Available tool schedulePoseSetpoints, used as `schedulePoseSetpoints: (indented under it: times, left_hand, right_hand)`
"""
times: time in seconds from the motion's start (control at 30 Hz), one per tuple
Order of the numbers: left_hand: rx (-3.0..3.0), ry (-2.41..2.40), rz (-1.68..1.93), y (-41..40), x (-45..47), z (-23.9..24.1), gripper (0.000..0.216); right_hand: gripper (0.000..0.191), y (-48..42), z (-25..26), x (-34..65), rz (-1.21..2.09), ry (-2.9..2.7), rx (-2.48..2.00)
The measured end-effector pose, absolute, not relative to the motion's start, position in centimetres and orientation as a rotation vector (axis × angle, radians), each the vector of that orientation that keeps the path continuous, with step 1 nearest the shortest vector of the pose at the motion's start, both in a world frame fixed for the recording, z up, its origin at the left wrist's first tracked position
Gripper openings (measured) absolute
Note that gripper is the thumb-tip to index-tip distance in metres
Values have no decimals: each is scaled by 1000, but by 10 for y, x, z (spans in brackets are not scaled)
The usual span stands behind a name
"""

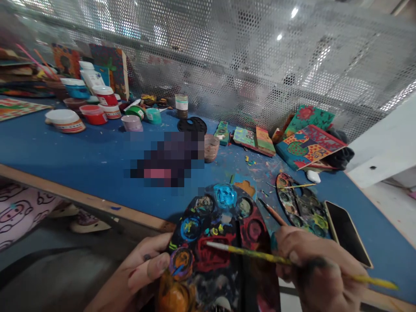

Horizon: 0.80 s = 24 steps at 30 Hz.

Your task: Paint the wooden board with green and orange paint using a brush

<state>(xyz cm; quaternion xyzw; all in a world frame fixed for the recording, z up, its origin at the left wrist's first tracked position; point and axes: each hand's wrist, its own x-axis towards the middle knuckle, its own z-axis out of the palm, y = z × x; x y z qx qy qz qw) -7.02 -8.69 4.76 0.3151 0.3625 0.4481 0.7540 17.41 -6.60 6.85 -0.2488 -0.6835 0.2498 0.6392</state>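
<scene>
Holding a paint-smeared black plastic palette (260,279) by its left side, the left hand (146,264) keeps its thumb on top, in front of the blue tabletop (107,160). The right hand (318,264) grips a slim yellow-handled paintbrush (260,255), its pale tip over the red-smeared rectangular well (212,258) mid-palette; I cannot tell whether it touches paint. With support visible only on one side, pressing hard near the opposite rim could tilt the palette, and the glossy blue paint (225,196) might run. The thumb sits beside an orange-and-purple round well (181,262), so a slipping grip could smear it. A wide rightward sweep might brush paint onto the black-screened, pale-edged phone (348,234) or jostle the brown-handled brush (273,214) just beyond the knuckles.
</scene>
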Motion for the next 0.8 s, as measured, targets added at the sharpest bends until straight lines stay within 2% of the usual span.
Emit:
schedulePoseSetpoints:
  times: [0.27,0.4,0.53,0.8]
  left_hand:
    - [807,748,924,-85,-72,49,27]
    - [798,749,950,-85,-73,53,20]
    - [799,764,924,-86,-70,57,23]
    - [792,789,951,-83,-69,59,20]
  right_hand:
    - [26,-58,75,191,756,-1588,-575]
    - [25,-61,82,194,647,-1595,-515]
    - [22,-67,88,189,514,-1699,-489]
    - [31,-74,91,195,488,-1846,-576]
